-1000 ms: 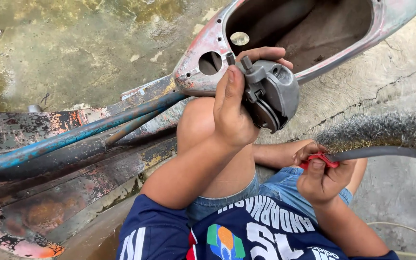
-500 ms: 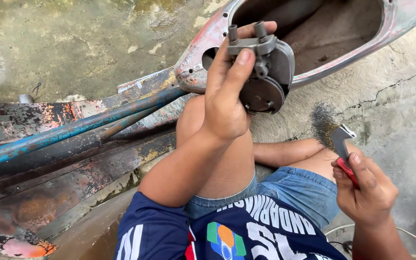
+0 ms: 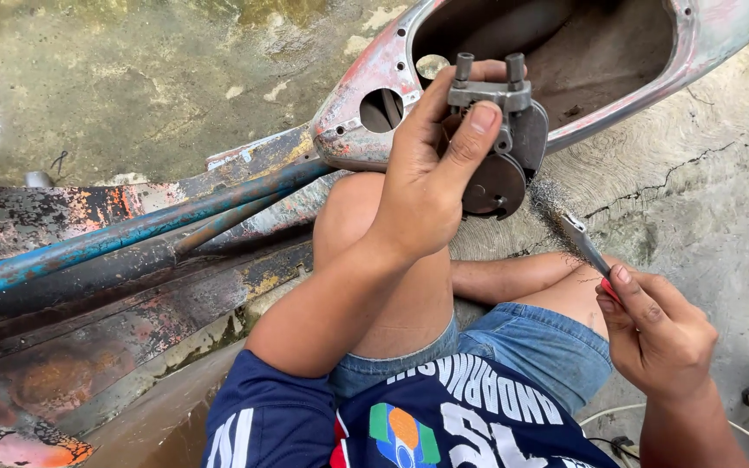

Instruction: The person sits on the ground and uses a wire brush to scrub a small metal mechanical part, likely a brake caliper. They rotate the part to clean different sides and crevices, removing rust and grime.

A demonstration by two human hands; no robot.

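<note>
Holding a grey metal part (image 3: 496,139) up at the top centre of the frame, the left hand (image 3: 431,186) is closed around it, thumb pressed on its face, two short posts pointing up. Right hand (image 3: 656,334), lower right, grips a small wire brush (image 3: 578,234) by its red handle, bristles just below the part, not touching. Judged step: brushing the part clean, between strokes. Next move calls for bringing bristles onto the round disc face while the left hand keeps the part steady. Rusty scooter frame (image 3: 132,234) lies at left on the concrete floor (image 3: 713,199).
</note>
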